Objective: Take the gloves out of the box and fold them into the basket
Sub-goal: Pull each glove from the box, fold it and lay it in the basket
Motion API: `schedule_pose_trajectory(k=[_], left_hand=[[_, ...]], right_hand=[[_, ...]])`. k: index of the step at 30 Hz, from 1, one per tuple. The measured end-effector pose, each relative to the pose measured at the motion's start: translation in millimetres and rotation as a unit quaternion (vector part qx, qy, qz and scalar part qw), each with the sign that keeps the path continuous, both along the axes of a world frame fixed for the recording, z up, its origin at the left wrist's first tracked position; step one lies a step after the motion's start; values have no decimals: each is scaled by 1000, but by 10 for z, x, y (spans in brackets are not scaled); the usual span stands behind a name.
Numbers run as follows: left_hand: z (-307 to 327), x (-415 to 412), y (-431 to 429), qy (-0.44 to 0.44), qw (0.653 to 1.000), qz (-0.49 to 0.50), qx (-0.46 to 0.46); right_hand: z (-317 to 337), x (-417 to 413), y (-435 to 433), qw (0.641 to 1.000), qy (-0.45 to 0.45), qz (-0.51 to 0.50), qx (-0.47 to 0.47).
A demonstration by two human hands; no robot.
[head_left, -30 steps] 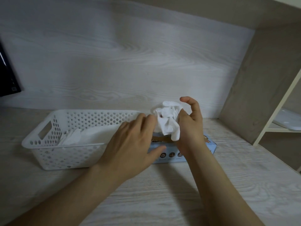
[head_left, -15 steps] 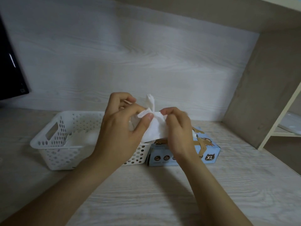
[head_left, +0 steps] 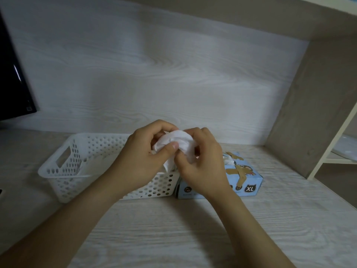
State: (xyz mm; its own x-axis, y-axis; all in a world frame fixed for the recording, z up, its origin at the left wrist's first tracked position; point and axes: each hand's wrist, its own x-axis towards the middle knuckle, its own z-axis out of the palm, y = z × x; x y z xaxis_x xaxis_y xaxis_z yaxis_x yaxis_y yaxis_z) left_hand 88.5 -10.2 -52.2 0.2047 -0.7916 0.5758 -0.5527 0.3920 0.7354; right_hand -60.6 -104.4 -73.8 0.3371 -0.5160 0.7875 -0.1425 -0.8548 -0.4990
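A crumpled white glove (head_left: pixel 176 141) is held in the air between both hands, above the right end of the white perforated basket (head_left: pixel 63 171). My left hand (head_left: pixel 143 157) grips the glove's left side with thumb and curled fingers. My right hand (head_left: pixel 202 159) pinches its right side. Just right of the basket lies the light blue glove box (head_left: pixel 245 176), marked XL, with more white glove material (head_left: pixel 229 161) poking from its top opening. White folded gloves lie faintly visible inside the basket, mostly hidden by my left forearm.
The basket and box stand on a pale wood-grain desk (head_left: pixel 173 229) against a white back panel. A dark monitor edge (head_left: pixel 13 84) is at the far left. A beige side panel and a shelf frame (head_left: pixel 328 144) rise at the right.
The glove was pulled up out of the box by my right hand, then my left hand left the box and took hold too. Both hands now bunch it more tightly.
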Motion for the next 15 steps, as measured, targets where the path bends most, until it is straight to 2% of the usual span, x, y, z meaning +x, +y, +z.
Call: schedule_pose_trajectory(k=[2, 4, 6, 8, 12, 15], left_hand=[[-14, 22, -4, 18, 999, 43, -8], [-12, 38, -6, 39, 996, 74, -16], [-5, 41, -3, 56, 994, 89, -16], [2, 45, 0, 72, 994, 87, -9], [43, 31, 21, 115, 992, 41, 15], [77, 14, 44, 145, 989, 0, 29]], right_hand=[[4, 0, -12, 999, -3, -47, 11], [16, -24, -21, 998, -6, -50, 25], [68, -61, 3, 999, -4, -5, 48], [142, -111, 31, 991, -19, 72, 112], [257, -193, 61, 960, -76, 140, 229], [316, -221, 75, 920, -118, 184, 325]])
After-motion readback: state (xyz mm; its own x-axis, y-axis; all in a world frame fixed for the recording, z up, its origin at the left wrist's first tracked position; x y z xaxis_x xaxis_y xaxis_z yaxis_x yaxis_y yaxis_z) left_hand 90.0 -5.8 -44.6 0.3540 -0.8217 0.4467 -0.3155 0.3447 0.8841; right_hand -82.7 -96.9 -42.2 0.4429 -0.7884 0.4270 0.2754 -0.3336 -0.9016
